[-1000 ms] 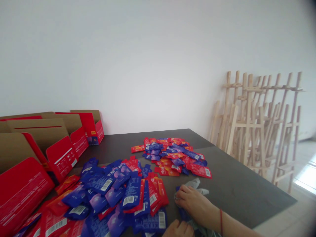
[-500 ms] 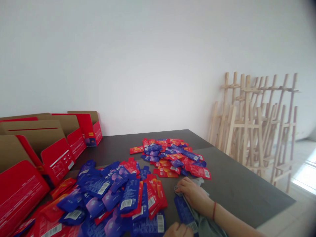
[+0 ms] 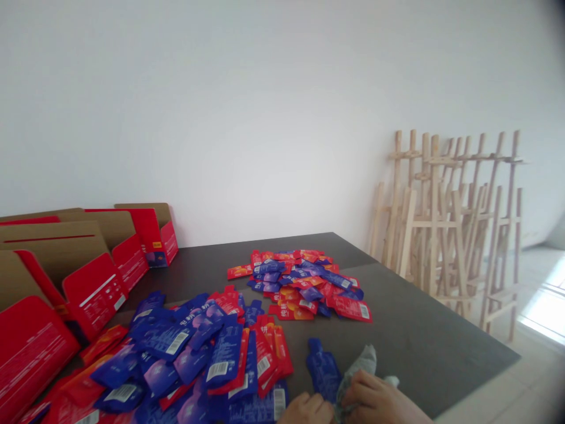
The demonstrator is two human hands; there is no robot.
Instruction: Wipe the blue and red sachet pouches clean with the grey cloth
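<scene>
Clutching cloth (image 3: 365, 358) against the blue pouch (image 3: 324, 372), the right hand (image 3: 376, 401) seems mid-wipe — left hand (image 3: 309, 408) curled, can't tell its hold — pile (image 3: 302, 281) beyond the pouch unboxed.

Smooth plastic pouches (image 3: 324, 372), rumpled cloth (image 3: 361, 363), cardboard boxes (image 3: 95, 294), matt tabletop (image 3: 415, 321), easels (image 3: 435, 241) of seemingly unvarnished wood
</scene>
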